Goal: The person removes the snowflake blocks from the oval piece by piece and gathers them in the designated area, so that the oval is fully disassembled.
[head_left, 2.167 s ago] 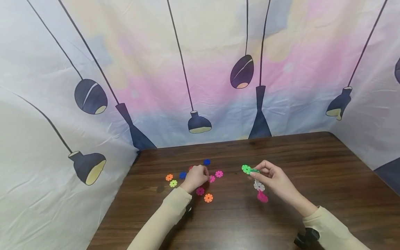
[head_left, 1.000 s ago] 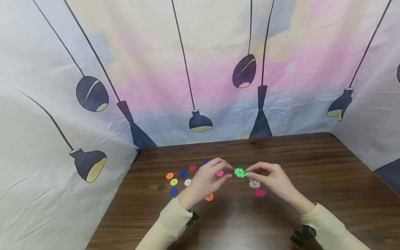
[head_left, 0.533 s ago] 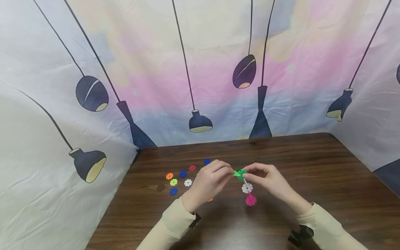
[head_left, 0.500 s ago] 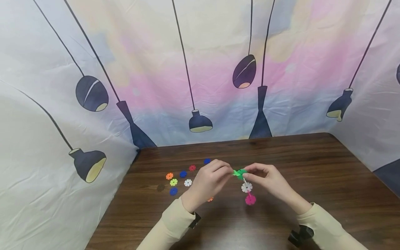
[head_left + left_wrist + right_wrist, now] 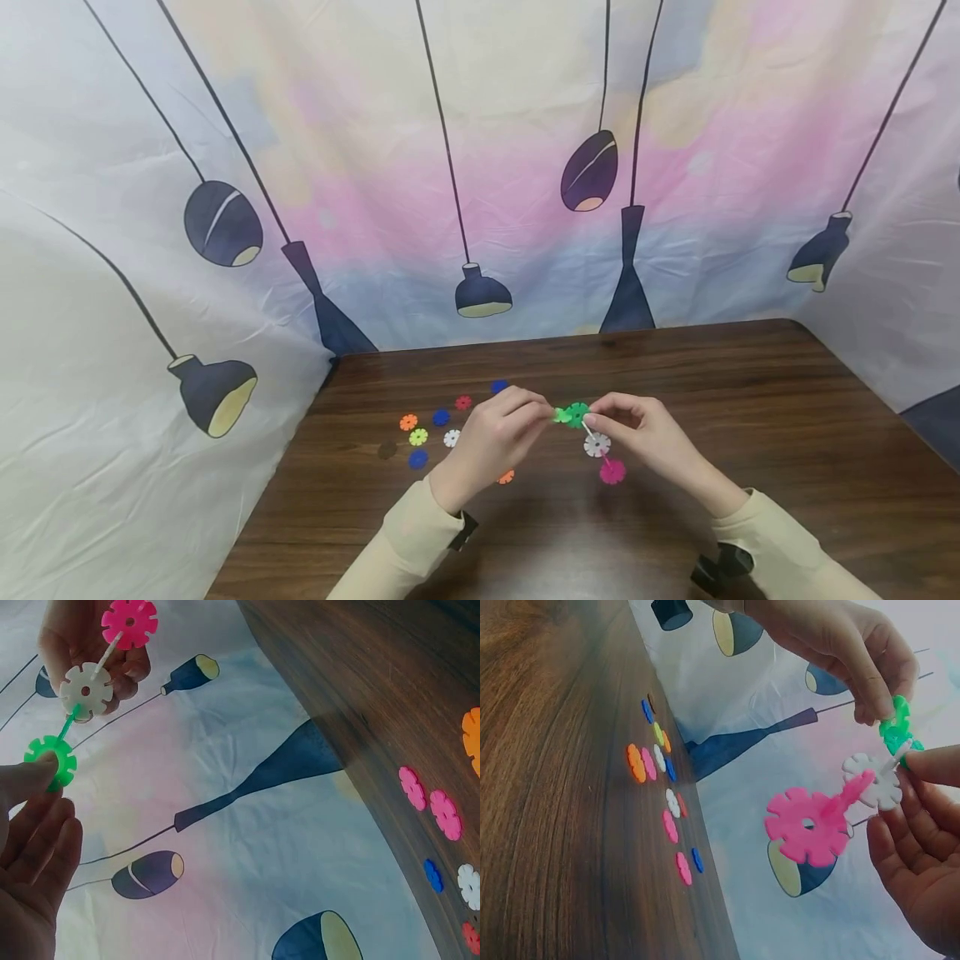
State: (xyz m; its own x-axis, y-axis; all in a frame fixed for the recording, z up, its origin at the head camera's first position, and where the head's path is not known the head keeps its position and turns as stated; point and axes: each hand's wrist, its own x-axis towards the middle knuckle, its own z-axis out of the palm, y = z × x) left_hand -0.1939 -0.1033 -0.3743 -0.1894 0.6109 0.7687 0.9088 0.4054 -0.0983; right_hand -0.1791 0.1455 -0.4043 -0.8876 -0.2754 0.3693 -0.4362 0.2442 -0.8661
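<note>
A chain of interlocked plastic snowflake discs hangs between my two hands above the table. My left hand (image 5: 495,446) pinches the bright green snowflake disc (image 5: 63,774) at the chain's left end between thumb and fingers. From the other side, my right hand (image 5: 652,429) pinches the chain with thumb and index finger, where a darker green disc (image 5: 577,414) meets the white ones. A white disc (image 5: 859,777) hangs below that joint, and a pink disc (image 5: 808,825) with a second pink piece slotted in edge-on forms the lower end.
Several loose discs lie on the brown wooden table (image 5: 735,392) at left, among them an orange (image 5: 408,422), a yellow-green (image 5: 417,437), a blue (image 5: 418,459) and a red one (image 5: 462,402). My left forearm partly covers others. A lamp-patterned cloth (image 5: 525,208) hangs behind.
My left hand has come right from the loose discs on the table and taken hold of the green end disc. The chain has turned, its white and pink discs now hanging below the hands.
</note>
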